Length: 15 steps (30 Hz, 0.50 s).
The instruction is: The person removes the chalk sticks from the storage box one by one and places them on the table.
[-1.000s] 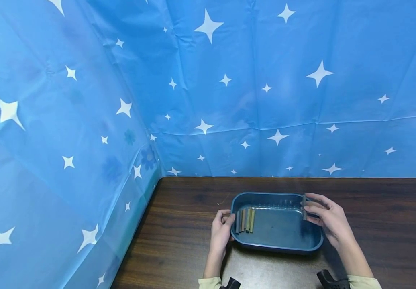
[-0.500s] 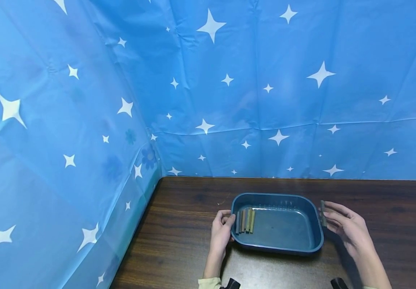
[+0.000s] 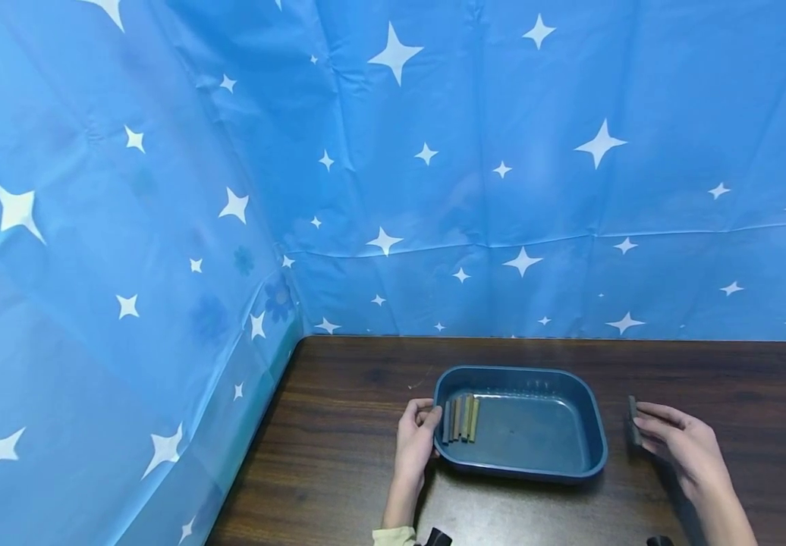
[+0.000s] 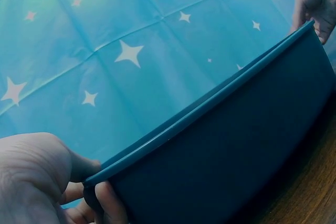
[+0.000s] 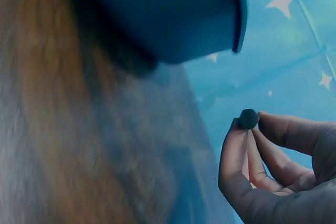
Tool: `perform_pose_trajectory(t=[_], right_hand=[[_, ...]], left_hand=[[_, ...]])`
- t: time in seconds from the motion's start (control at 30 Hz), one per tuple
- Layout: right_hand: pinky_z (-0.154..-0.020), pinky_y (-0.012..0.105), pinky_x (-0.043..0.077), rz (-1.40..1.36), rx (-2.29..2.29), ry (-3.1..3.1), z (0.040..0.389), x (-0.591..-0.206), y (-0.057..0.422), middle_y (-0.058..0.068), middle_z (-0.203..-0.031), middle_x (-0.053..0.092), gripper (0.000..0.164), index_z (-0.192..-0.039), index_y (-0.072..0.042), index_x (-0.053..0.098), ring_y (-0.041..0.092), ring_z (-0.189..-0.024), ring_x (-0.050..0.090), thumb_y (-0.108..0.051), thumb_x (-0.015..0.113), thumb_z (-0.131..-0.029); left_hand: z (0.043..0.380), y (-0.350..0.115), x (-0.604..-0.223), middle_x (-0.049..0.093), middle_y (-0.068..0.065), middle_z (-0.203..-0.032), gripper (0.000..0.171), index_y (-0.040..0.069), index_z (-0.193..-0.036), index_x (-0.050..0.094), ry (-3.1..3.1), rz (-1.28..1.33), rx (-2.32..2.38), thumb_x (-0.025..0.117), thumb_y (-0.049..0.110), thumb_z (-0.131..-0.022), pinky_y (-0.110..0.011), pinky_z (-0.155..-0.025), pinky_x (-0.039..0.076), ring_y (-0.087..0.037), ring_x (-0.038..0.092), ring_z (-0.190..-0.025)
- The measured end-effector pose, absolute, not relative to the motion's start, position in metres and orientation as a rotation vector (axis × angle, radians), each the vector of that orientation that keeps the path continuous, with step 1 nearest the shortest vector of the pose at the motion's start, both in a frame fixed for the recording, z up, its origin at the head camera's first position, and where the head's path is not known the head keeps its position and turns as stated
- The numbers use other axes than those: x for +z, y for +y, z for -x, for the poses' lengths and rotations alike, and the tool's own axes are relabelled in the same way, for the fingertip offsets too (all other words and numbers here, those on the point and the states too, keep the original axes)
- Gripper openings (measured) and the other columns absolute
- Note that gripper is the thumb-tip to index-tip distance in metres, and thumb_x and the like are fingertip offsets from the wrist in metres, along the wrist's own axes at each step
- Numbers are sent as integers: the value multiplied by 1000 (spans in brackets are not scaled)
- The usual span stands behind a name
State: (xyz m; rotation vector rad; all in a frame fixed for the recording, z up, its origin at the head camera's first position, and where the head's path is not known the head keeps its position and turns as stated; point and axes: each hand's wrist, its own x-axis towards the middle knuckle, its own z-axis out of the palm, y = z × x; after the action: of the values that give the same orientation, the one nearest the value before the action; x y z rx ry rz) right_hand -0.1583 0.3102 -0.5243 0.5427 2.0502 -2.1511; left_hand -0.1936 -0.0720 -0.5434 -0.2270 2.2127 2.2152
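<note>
A blue rectangular tray [image 3: 536, 436] with rounded corners sits on the table in the head view. My left hand [image 3: 412, 447] grips its left end, thumb over the rim [image 4: 157, 142] and fingers beneath it. Inside, at the left end, several short sticks [image 3: 461, 419] in grey, brown and yellowish tones lie side by side. Off the tray's right end, my right hand [image 3: 690, 451] pinches a dark grey-green stick [image 3: 634, 421] between thumb and fingertips. Its round end [image 5: 248, 119] faces the camera in the right wrist view.
A dark brown wooden table [image 3: 338, 455] surrounds the tray. Blue sheeting [image 3: 434, 189] with white stars hangs behind the table and along its left side. Dark wrist straps show at the bottom of the head view.
My right hand has carried the grey-green stick from over the tray's right end out to the right, past the rim and lower over the table. My left hand keeps its hold on the tray.
</note>
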Motion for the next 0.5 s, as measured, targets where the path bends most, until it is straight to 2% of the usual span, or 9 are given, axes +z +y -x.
perform_pose_trajectory(t=[0.1, 0.17, 0.3, 0.43, 0.5], right_hand=[[-78, 28, 60, -561, -2077, 2109, 159, -527, 316, -21, -93, 64, 43, -141, 4, 56, -3, -84, 66, -13, 65, -103], [-77, 28, 60, -564, -2032, 2143, 160, -529, 319, -21, -94, 63, 52, -146, 12, 46, -4, -84, 66, -12, 64, -104], [-76, 29, 60, -540, -1930, 2228, 159, -532, 323, -16, -97, 66, 53, -146, 16, 41, -5, -81, 65, -10, 61, -104], [-72, 29, 60, -523, -1756, 2404, 158, -534, 322, 2, -101, 72, 50, -144, 19, 42, -3, -77, 64, -6, 59, -104], [-74, 36, 59, -511, -1586, 2569, 158, -535, 321, 13, -100, 74, 45, -138, 19, 49, 7, -76, 66, -4, 61, -102]], left_hand=[[193, -72, -543, 66, -13, -89, 31, -6, -125, 58, 2215, 232, 2212, 62, 15, -102, -22, -44, 40, -10, 47, -51], [193, -72, -543, 66, -14, -89, 31, -6, -125, 58, 2222, 237, 2210, 62, 15, -102, -22, -44, 39, -11, 46, -51], [193, -71, -544, 66, -14, -89, 30, -6, -125, 58, 2234, 241, 2208, 61, 14, -102, -22, -44, 39, -11, 46, -51], [193, -70, -543, 65, -13, -88, 30, -6, -124, 58, 2223, 246, 2218, 62, 13, -102, -22, -44, 39, -10, 46, -51], [193, -70, -543, 65, -12, -88, 30, -6, -124, 58, 2218, 248, 2225, 62, 13, -102, -22, -43, 39, -10, 46, -51]])
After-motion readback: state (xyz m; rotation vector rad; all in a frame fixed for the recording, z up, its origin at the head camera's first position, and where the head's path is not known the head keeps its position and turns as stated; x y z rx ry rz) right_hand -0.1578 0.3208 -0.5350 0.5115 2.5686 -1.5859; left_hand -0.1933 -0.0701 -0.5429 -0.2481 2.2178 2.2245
